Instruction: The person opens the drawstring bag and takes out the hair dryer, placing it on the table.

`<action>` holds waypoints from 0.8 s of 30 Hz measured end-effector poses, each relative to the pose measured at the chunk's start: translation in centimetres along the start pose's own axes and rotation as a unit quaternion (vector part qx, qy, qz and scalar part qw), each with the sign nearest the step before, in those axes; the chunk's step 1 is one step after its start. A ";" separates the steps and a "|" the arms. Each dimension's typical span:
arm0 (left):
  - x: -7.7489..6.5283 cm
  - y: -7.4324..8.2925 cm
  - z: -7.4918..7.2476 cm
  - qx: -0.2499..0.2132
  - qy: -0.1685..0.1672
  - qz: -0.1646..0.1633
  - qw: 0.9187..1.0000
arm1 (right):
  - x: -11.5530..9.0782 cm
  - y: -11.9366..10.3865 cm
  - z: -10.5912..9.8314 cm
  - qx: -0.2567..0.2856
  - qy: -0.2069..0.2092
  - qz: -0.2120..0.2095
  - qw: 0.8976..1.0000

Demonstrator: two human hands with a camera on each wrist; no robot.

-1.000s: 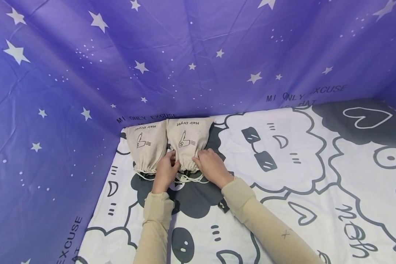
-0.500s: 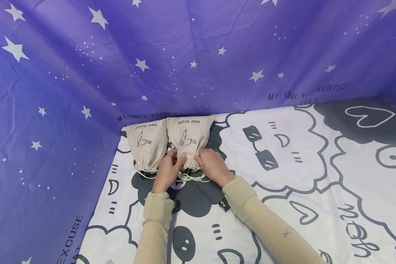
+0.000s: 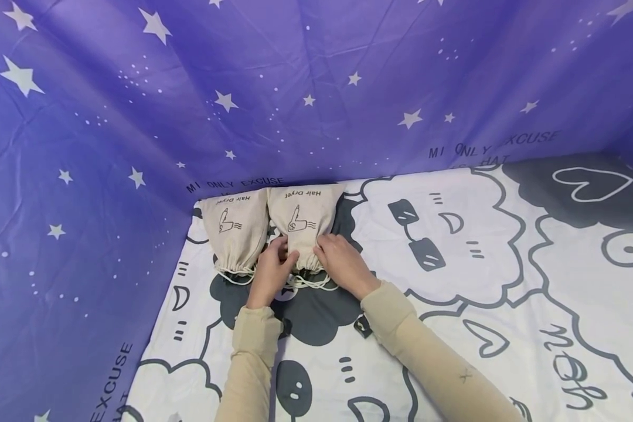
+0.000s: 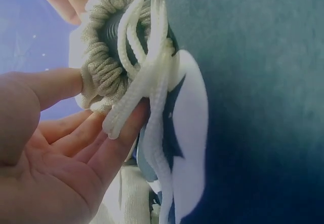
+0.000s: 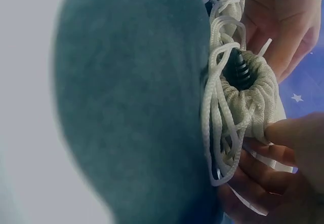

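Two cream cloth drawstring bags printed "Hair Dryer" lie side by side in the head view: the left bag and the right bag. My left hand holds the near, gathered end of the right bag, its thumb on top and its fingers at the side and beneath. On the opposite side, my right hand grips the same end between thumb and fingers. White cords hang from the gathered mouth. Inside that opening shows something black and ribbed; the rest of it is hidden in the cloth.
Both bags lie close to a purple star-printed curtain along the back and left. Beneath them spreads a white cloth with black cartoon drawings, extending to the right. Dark straps cross under both wrists.
My left thumb has moved up onto the right bag's gathered end, where both hands now hold it. The right hand has shifted slightly. Both bags stay nearly in place.
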State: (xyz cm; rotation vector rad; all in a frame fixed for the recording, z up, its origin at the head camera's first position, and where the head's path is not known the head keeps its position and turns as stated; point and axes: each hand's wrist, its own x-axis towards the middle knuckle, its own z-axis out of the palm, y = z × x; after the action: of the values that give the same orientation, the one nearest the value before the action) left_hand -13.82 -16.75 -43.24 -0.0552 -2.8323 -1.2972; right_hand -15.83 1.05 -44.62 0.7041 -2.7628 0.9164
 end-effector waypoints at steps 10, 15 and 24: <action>-0.3 0.7 0.5 -0.021 0.011 0.016 1.000 | -0.6 0.1 -1.0 0.007 -0.001 0.005 1.000; -0.4 1.2 0.9 -0.024 0.011 0.023 0.999 | -0.8 0.3 -1.7 -0.008 0.008 -0.012 1.000; -0.6 1.7 1.6 -0.018 0.015 0.029 0.999 | -1.2 0.7 -2.1 -0.031 0.017 -0.032 0.999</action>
State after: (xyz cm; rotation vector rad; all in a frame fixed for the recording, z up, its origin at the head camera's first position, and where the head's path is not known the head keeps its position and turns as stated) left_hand -13.19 -14.39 -43.03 -0.1169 -2.7614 -1.3264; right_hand -15.14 3.31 -43.64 0.7537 -2.7096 0.8184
